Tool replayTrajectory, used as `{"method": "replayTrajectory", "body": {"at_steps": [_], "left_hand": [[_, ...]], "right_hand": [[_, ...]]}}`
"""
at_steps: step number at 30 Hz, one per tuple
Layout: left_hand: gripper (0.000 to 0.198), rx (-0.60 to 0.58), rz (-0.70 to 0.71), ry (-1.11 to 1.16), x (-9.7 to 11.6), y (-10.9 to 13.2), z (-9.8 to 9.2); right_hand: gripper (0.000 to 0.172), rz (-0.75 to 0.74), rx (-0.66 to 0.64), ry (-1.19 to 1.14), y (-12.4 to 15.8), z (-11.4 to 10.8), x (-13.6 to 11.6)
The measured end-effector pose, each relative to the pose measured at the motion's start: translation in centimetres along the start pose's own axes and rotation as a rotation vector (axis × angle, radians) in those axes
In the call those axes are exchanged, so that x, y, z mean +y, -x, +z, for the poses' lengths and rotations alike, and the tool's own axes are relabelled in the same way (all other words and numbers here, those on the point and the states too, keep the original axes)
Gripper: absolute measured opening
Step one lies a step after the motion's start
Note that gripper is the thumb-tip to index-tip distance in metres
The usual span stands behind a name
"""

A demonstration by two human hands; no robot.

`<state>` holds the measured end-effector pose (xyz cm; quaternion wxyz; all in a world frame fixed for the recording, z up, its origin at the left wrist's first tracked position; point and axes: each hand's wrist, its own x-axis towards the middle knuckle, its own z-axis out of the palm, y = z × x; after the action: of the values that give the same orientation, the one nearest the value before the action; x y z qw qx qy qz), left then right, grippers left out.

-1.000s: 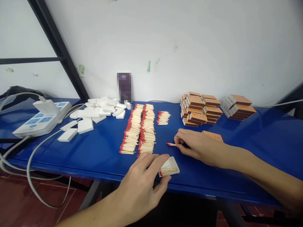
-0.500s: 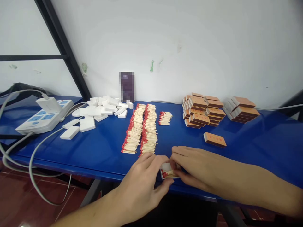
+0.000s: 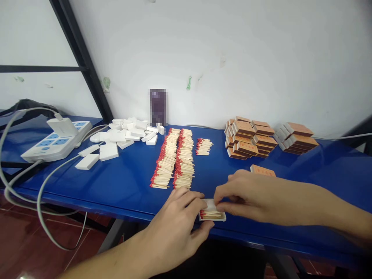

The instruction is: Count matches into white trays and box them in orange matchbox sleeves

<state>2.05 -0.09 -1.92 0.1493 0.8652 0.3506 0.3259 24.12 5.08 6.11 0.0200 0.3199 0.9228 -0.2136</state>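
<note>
A small white matchbox tray (image 3: 211, 215) with a few red-tipped matches in it lies near the front edge of the blue table (image 3: 122, 186). My left hand (image 3: 177, 228) holds the tray's left side between thumb and fingers. My right hand (image 3: 247, 195) hovers over the tray's right end, fingertips pinched together at its top edge; what they pinch is hidden. Two long rows of matches (image 3: 176, 159) lie just beyond my hands, with a small separate bunch of matches (image 3: 203, 146) to their right. One orange matchbox sleeve (image 3: 261, 170) lies behind my right hand.
Stacks of orange matchboxes (image 3: 250, 138) and a second stack (image 3: 296, 137) stand at the back right. A heap of white trays (image 3: 128, 133) lies at the back left. A white power strip (image 3: 55, 141) with grey cables (image 3: 37, 186) occupies the far left. A black metal frame (image 3: 78, 58) leans on the wall.
My right hand left the table where it pinched a single match, came to the tray in my left hand, and now rests at the tray's right end. The tray lies flatter.
</note>
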Motion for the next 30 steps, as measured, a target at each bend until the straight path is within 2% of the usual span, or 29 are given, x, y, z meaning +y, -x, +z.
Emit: {"method": "replayTrajectory", "body": {"at_steps": [3,7,11,16,22,30], "left_hand": [[0.019,0.009,0.001,0.019,-0.1,0.0,0.1],[0.018,-0.011,-0.032,0.058,-0.1,-0.1,0.1],[0.018,-0.011,-0.042,0.062,-0.1,0.0,0.1],[0.012,0.008,-0.042,0.054,-0.1,-0.1,0.1],[0.011,0.007,-0.036,0.082,0.0,-0.4,0.1],[0.011,0.020,-0.031,0.051,-0.1,-0.2,0.3]], "right_hand": [[0.024,-0.022,-0.041,-0.040,-0.7,0.8,-0.5],[0.021,-0.034,-0.011,0.027,-1.2,1.3,-0.4],[0.020,-0.046,0.021,0.124,-1.1,1.3,-0.4],[0.021,-0.065,0.015,0.082,-0.7,1.4,-0.7],[0.015,-0.055,0.054,0.134,-0.9,1.7,-0.5],[0.019,-0.051,0.030,0.147,-0.8,1.6,-1.3]]}}
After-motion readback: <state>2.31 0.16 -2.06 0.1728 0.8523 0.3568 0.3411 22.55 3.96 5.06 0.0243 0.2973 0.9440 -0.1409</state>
